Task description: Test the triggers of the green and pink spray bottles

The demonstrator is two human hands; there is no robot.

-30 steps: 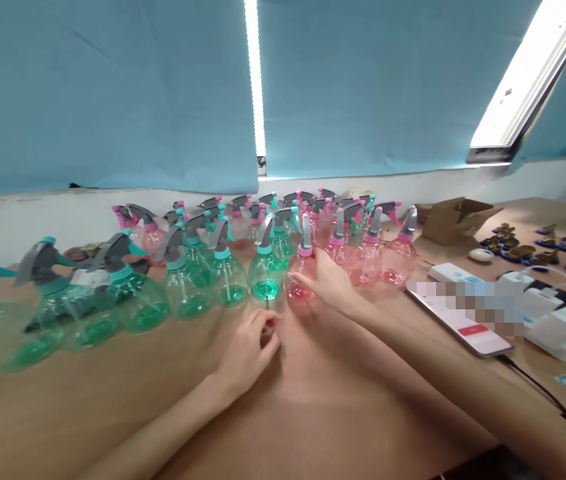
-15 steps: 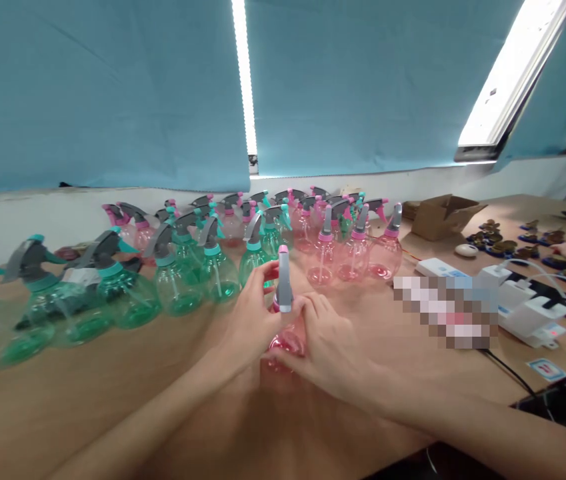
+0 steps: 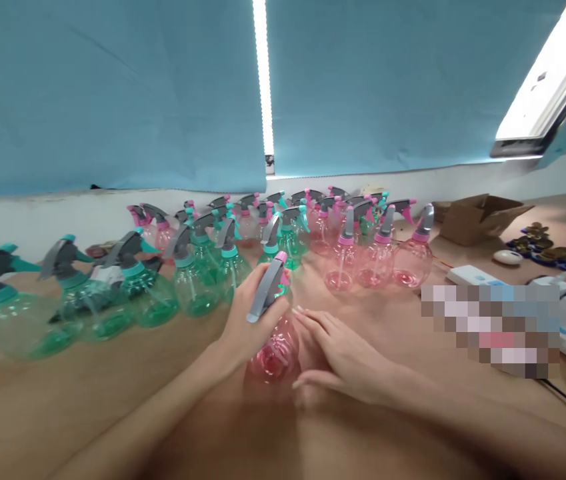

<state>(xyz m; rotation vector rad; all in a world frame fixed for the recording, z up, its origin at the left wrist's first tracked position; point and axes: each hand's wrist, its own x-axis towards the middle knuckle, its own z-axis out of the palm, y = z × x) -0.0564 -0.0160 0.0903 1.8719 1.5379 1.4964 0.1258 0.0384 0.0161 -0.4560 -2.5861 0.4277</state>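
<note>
Straight ahead of me is a clear pink spray bottle (image 3: 273, 357) with a grey and pink trigger head, tilted a little. My left hand (image 3: 247, 319) is wrapped round its neck, just under the trigger head. My right hand (image 3: 337, 350) is beside the bottle's right side, fingers stretched out and apart, with nothing held in it. Whether its fingertips touch the bottle I cannot tell. A row of green spray bottles (image 3: 150, 297) stands on the left. Several pink spray bottles (image 3: 375, 263) stand beyond my right hand.
More spray bottles crowd the back by the wall. To the right are an open cardboard box (image 3: 477, 223), a white mouse-like object (image 3: 507, 257), gold and blue pieces (image 3: 555, 255) and a white power strip (image 3: 473, 275). Everything stands on a wooden table (image 3: 173, 380).
My right hand has let go of the pink bottle and opened away to its right. The bottle's head has turned and leans, still in my left hand. The view has shifted left.
</note>
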